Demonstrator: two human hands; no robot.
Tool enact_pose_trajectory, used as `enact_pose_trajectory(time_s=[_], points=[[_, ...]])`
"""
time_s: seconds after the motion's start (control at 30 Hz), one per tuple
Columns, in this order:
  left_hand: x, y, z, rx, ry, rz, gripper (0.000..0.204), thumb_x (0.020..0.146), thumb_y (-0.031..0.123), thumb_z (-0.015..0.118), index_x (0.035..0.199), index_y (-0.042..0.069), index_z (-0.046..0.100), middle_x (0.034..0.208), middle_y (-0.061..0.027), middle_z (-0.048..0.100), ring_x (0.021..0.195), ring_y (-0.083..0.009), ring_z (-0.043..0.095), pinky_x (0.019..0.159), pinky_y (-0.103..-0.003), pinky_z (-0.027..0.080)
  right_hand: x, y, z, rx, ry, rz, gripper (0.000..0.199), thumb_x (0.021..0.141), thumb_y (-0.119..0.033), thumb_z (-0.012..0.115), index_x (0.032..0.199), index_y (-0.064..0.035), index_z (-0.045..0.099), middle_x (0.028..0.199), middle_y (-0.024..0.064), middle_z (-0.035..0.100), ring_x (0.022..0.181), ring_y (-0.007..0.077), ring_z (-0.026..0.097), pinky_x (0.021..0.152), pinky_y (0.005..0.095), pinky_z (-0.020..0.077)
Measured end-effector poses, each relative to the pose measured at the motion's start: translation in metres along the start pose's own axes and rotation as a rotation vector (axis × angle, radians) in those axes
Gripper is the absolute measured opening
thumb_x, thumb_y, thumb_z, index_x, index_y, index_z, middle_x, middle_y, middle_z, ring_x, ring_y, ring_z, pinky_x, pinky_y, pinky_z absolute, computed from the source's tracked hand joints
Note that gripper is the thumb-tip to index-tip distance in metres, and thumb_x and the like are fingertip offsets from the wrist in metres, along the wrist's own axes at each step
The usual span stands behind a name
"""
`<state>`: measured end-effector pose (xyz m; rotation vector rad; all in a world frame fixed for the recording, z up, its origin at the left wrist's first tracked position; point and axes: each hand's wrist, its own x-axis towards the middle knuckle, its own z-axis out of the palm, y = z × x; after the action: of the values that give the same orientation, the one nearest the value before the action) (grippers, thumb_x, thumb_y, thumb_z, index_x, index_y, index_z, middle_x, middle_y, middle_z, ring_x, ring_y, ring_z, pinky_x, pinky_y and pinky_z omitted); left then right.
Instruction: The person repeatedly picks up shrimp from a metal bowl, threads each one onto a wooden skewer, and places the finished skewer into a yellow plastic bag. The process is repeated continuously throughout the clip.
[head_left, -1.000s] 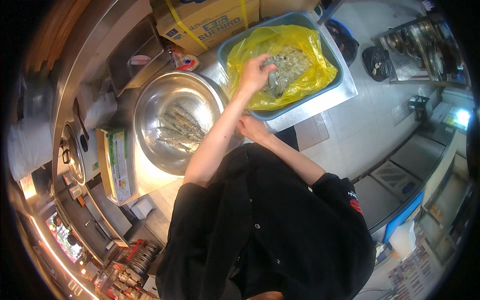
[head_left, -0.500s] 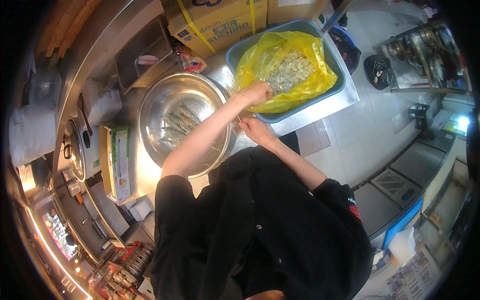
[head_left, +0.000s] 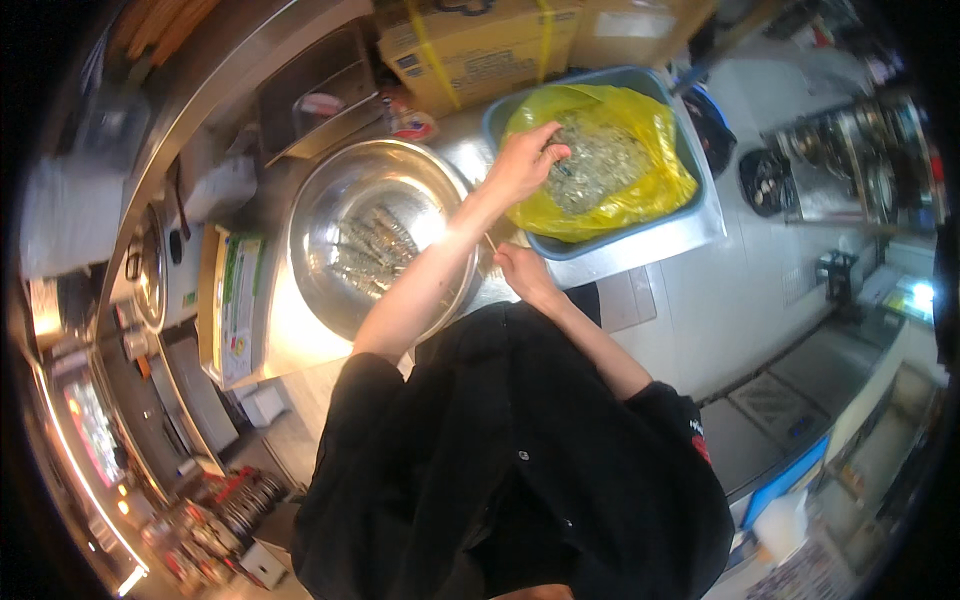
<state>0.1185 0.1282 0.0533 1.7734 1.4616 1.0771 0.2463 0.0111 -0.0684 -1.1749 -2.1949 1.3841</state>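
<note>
Shrimp (head_left: 612, 165) pile in yellow bag (head_left: 675, 175); L hand (head_left: 522, 165) over them, grip part-curled, can't tell if holding any. R hand (head_left: 524, 270) grip closed on thin skewer (head_left: 490, 242), nr steel bowl (head_left: 318, 215).

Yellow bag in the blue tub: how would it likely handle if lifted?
The yellow bag would probably flop, since its sides look thin and creased. It may feel heavy, given the greyish pieces heaped inside. Those might spill if it tipped, as its mouth gapes open.
</note>
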Motion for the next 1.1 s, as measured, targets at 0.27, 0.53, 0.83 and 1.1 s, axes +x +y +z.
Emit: enact_pose_trajectory(time_s=[0.27,0.53,0.83,1.1], points=[[-0.168,-0.071,-0.093,-1.201,0.823,-0.425,0.026,0.104,0.027,0.049,0.117,0.004,0.050,0.087,-0.0016,0.053,0.072,-0.0118,0.047,0.064,-0.029,0.043,-0.025,-0.022,-0.006,0.120,-0.050,0.001,0.026,0.090,-0.004,0.051,0.115,-0.0072,0.057,0.068,0.0215,0.058,0.064,0.0392,0.060,0.061,0.0460,0.0461],[-0.231,-0.059,-0.101,-1.439,0.902,-0.311,0.032,0.104,0.040,0.043,0.110,0.010,0.053,0.083,-0.0007,0.047,0.076,-0.0147,0.045,0.067,-0.029,0.038,-0.012,-0.165,-0.025,-0.018,-0.339,-0.126,0.038,0.097,-0.007,0.051,0.134,-0.0127,0.050,0.068,0.0243,0.056,0.064,0.0409,0.060,0.057,0.0473,0.0422],[-0.222,-0.034,-0.115,-1.453,1.026,-0.225,0.032,0.105,0.040,0.043,0.109,0.010,0.051,0.080,0.0002,0.043,0.073,-0.0133,0.040,0.066,-0.028,0.035,-0.021,-0.173,-0.009,-0.021,-0.321,-0.219,0.047,0.093,0.001,0.050,0.138,-0.0126,0.048,0.077,0.0278,0.061,0.072,0.0454,0.062,0.061,0.0492,0.0455],[-0.216,-0.027,-0.117,-1.417,1.072,-0.208,0.031,0.105,0.040,0.042,0.110,0.011,0.050,0.079,0.0007,0.042,0.073,-0.0119,0.039,0.064,-0.027,0.034,-0.029,-0.180,-0.013,0.045,-0.237,-0.319,0.051,0.091,0.004,0.050,0.140,-0.0104,0.048,0.086,0.0281,0.063,0.078,0.0442,0.063,0.065,0.0466,0.0479]])
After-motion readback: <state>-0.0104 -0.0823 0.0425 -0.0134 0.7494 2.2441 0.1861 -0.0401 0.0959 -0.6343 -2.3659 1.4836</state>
